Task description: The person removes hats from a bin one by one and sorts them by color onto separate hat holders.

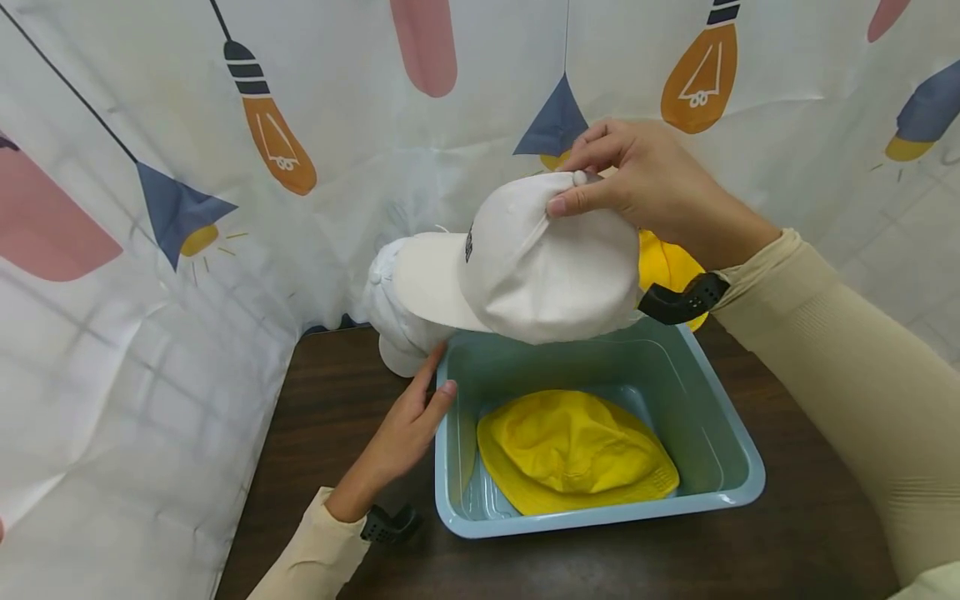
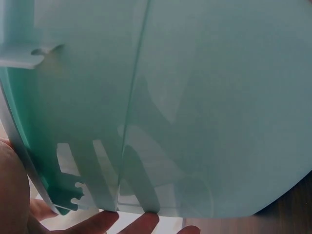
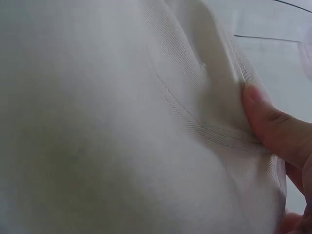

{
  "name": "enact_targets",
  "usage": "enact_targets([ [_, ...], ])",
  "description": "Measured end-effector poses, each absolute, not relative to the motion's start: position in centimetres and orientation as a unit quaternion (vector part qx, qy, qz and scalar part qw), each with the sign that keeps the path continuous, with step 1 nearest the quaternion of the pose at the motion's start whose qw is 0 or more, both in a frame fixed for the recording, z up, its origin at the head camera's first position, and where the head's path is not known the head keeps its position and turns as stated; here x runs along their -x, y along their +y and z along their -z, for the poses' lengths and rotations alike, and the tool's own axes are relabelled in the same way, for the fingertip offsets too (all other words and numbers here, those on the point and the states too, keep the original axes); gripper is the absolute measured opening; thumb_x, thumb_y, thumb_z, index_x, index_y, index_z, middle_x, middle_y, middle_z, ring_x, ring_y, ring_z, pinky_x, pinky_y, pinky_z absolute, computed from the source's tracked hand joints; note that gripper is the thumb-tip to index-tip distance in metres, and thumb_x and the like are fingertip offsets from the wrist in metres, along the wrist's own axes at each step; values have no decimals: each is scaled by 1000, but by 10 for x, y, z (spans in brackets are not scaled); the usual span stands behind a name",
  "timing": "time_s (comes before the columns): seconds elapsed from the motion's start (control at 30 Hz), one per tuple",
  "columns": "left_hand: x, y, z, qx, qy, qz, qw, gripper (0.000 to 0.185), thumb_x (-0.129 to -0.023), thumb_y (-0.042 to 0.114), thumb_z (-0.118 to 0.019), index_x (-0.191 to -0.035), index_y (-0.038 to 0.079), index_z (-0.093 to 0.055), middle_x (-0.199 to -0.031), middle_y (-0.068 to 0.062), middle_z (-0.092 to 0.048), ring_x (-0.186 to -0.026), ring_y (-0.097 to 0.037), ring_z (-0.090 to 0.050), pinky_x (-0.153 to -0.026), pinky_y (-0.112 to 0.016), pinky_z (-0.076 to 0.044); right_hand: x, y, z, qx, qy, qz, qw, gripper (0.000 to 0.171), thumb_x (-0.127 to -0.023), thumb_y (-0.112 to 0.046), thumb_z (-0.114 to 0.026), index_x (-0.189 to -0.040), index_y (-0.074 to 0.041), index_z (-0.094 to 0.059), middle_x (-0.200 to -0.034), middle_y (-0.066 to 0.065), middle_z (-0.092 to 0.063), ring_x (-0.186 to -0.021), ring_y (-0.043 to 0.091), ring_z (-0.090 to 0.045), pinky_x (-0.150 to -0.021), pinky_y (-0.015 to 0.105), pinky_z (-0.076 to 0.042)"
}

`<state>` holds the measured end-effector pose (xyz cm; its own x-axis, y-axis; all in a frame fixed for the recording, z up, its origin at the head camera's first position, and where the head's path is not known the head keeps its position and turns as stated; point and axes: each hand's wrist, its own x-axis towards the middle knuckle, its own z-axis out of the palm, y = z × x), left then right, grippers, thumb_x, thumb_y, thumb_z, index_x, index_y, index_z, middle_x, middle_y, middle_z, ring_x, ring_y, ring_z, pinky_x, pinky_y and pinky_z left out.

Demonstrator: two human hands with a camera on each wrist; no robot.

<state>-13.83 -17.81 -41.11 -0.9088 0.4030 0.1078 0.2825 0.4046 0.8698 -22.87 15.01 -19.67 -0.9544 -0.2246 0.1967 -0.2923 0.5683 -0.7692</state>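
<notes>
My right hand (image 1: 630,179) pinches a white baseball cap (image 1: 551,275) by the top of its crown, near the button. The cap is held up over the back of a light blue plastic basin (image 1: 600,518), its brim pointing left. In the right wrist view, the thumb (image 3: 273,124) presses into the folded white cloth. My left hand (image 1: 405,429) holds the basin's left rim, thumb over the edge and fingers against the outer wall (image 2: 219,122). Inside the basin lies a yellow bucket hat (image 1: 577,454).
Behind the basin's left corner sits another pale cap (image 1: 405,312), partly hidden by the held cap's brim. A yellow hat (image 1: 667,271) shows behind the right wrist. The dark wooden table (image 1: 337,417) meets a patterned white curtain (image 1: 360,108) at the back and left.
</notes>
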Motion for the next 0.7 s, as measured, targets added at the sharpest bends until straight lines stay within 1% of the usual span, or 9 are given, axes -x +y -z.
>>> enact_targets([
  [0.07, 138, -178, 411, -205, 836, -506, 58, 64, -111, 31, -43, -166, 21, -11, -172, -6, -15, -153, -32, -29, -122, -60, -24, 235, 142, 196, -156, -880, -447, 34, 43, -73, -43, -90, -106, -17, -81, -120, -5, -53, -110, 20, -51, -79, 28, -60],
  [0.17, 139, -177, 411, -204, 837, -505, 56, 64, -111, 31, -43, -166, 21, -11, -172, -5, -16, -153, -30, -28, -123, -59, -23, 247, 128, 197, -173, -872, -456, 31, 41, -75, -40, -90, -106, -15, -80, -120, -4, -50, -111, 19, -49, -84, 31, -59],
  [0.27, 139, -177, 412, -204, 838, -504, 53, 64, -111, 31, -43, -166, 20, -11, -172, -5, -16, -153, -30, -28, -123, -59, -23, 259, 113, 200, -188, -866, -463, 35, 39, -75, -36, -90, -105, -13, -81, -117, -4, -50, -109, 17, -45, -85, 30, -54],
  [0.43, 140, -176, 414, -203, 836, -507, 55, 65, -111, 30, -44, -166, 18, -11, -172, -7, -15, -152, -32, -29, -123, -61, -23, 275, 90, 206, -215, -851, -478, 39, 37, -76, -34, -91, -105, -14, -82, -116, -3, -52, -107, 16, -43, -82, 32, -50],
  [0.57, 139, -175, 414, -198, 835, -510, 59, 65, -111, 31, -44, -166, 19, -12, -172, -5, -16, -152, -30, -29, -123, -59, -23, 283, 72, 207, -225, -839, -494, 35, 38, -75, -32, -92, -107, -15, -81, -118, -4, -52, -110, 15, -43, -88, 31, -51],
  [0.7, 136, -174, 412, -193, 836, -509, 60, 65, -111, 33, -45, -166, 20, -13, -171, -4, -18, -153, -28, -28, -123, -59, -23, 291, 54, 207, -237, -831, -502, 34, 41, -72, -30, -94, -108, -14, -81, -118, -5, -53, -109, 15, -45, -89, 28, -47],
])
